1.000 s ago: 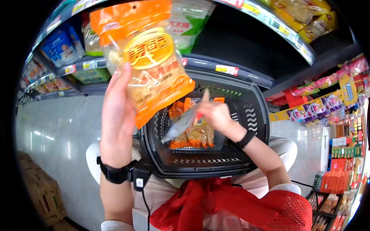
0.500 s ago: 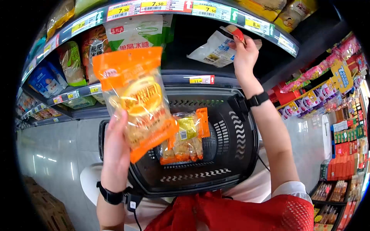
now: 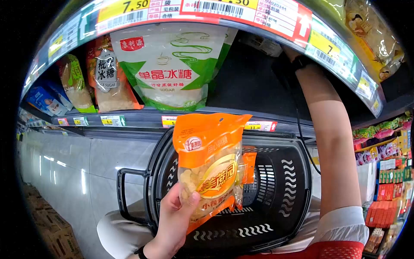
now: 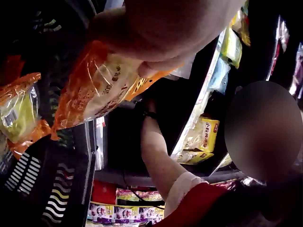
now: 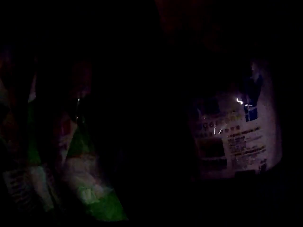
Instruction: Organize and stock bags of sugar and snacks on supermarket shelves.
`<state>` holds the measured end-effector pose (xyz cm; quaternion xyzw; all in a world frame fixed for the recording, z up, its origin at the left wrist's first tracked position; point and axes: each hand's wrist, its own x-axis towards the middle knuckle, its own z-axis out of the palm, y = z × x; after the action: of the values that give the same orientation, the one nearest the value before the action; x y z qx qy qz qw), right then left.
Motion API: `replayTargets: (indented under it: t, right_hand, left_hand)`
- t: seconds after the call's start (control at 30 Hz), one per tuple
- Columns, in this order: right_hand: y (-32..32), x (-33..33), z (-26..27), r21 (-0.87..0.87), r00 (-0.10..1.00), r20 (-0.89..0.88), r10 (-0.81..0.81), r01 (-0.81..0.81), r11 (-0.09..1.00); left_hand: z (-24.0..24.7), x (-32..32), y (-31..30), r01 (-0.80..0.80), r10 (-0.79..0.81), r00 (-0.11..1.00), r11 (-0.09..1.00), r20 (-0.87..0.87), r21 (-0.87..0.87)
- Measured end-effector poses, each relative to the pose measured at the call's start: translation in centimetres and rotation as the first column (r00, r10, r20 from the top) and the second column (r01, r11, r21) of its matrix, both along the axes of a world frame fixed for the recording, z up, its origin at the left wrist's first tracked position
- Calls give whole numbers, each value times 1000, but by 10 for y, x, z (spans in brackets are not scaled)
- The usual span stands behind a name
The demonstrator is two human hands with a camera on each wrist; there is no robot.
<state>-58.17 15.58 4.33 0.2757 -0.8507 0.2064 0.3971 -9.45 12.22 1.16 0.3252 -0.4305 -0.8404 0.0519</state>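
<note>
My left hand (image 3: 174,218) grips the lower left side of an orange and clear bag of rock sugar (image 3: 211,168), thumb across its front. The bag stands tilted above the black shopping basket (image 3: 241,231). My right hand (image 3: 290,53) reaches deep into the dark shelf and is mostly hidden behind the price strip. Close beside it lies a whitish sugar bag (image 3: 261,44), whose printed side (image 5: 236,137) shows dimly in the right wrist view. I cannot tell whether the fingers still hold it.
Orange bags (image 4: 21,113) lie in the basket. A green and white rock sugar bag (image 3: 172,69) and another sugar bag (image 3: 110,73) stand on the shelf, left of my right arm. The price strip (image 3: 254,19) overhangs the shelf opening. A carton (image 3: 49,224) sits on the floor.
My right hand went from over the basket to the shelf with the whitish bag, then deeper inside. My left hand lowered the orange bag and moved it right. The view came nearer the shelf.
</note>
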Motion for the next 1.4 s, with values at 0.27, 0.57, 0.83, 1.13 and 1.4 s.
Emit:
replayTargets:
  t: [0.27,0.57,0.83,1.13,1.4]
  right_hand:
    - [14,10,-5,-321,949,175,262,-196,927]
    - [25,-3,-63,-701,212,695,687,-10,713]
    - [2,3,-93,-671,626,599,499,51,740]
    - [-49,42,-72,155,999,-41,-28,34,987]
    - [-48,20,-65,193,971,180,159,-193,962]
  left_hand:
    - [-1,9,0,-24,23,999,999,30,41]
    - [-5,7,3,45,-44,998,999,48,-10]
    - [-10,1,-3,86,-88,995,995,45,43]
    - [-1,4,1,98,-99,995,994,26,40]
    - [-11,5,0,85,-85,993,996,78,-2]
